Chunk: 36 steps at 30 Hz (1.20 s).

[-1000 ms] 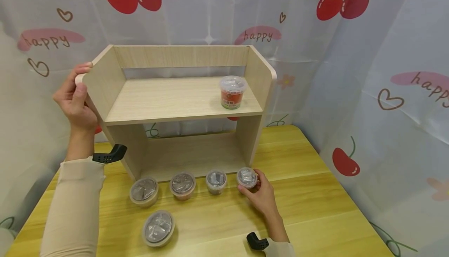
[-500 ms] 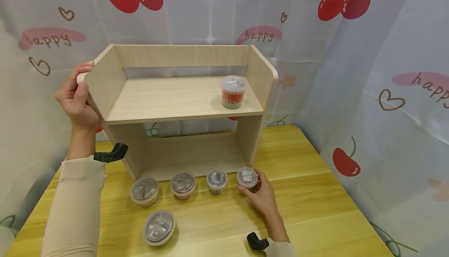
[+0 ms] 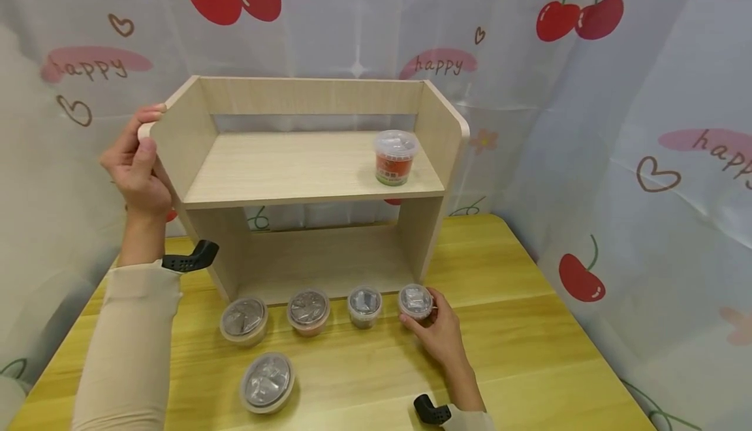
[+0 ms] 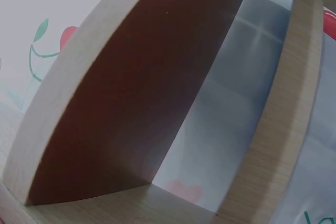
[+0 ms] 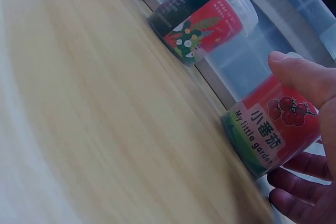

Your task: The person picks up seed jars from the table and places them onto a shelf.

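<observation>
At the upper left corner of a pale wooden two-tier desk shelf (image 3: pixel 294 173), my left hand (image 3: pixel 136 166) grips the front edge of the side panel. That hand is out of sight in the left wrist view, where a shelf board (image 4: pixel 31 129) and the gap at the back show. My right hand (image 3: pixel 439 330) holds a small lidded plastic tub (image 3: pixel 416 302) between thumb and fingers, upright on the table before the shelf's right end. In the right wrist view this tub (image 5: pixel 268 124) has a red and green label with tomatoes and "My little garden".
Left of the held tub stand a small tub (image 3: pixel 364 307) and two wider tubs, one pinkish (image 3: pixel 308 312) and one pale (image 3: pixel 243 321). Another wide tub (image 3: pixel 267 384) sits nearer the front. A red-labelled tub (image 3: pixel 395 159) stands on the upper tier's right side. A cherry-print curtain (image 3: pixel 529 124) hangs behind.
The head view has shifted slightly. Both hands, the shelf and the tubs otherwise keep their places.
</observation>
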Tool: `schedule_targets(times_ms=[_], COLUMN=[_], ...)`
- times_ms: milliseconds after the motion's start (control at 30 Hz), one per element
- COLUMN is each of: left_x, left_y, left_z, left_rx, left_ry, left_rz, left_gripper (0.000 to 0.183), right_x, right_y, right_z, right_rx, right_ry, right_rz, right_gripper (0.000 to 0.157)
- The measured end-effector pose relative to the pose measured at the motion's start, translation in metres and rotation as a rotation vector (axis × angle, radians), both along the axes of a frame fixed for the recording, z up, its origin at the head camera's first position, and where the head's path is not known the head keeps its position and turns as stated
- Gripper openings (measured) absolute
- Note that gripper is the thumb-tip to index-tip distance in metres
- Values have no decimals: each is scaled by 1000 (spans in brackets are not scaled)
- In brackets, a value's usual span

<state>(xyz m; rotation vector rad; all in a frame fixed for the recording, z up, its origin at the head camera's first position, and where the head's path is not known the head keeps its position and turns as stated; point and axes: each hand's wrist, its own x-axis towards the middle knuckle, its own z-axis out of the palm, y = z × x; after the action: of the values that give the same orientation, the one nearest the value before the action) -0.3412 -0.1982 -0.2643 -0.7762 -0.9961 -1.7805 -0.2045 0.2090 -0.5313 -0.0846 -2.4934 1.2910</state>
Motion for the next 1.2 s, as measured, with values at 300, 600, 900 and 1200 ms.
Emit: schedule_targets(times_ms=[300,600,900,1200], left_x=[3,3,6,5], left_y=[2,0,-1,-1], left_z=[0,-1,0,-2], left_rx=[3,-30,-38,-27], left_ry=[14,-4,-1,1], left_rz=[-5,65,52,56], left_gripper=[30,33,32,33], right_x=[4,6,7,8], right_y=[-2,-2,-3,-3], right_z=[5,16,24,33], right_rx=[20,6,17,32], right_ry=[10,-9,22,69], right_rz=[-14,-28,-27,-10], right_gripper=[78,82,79,79])
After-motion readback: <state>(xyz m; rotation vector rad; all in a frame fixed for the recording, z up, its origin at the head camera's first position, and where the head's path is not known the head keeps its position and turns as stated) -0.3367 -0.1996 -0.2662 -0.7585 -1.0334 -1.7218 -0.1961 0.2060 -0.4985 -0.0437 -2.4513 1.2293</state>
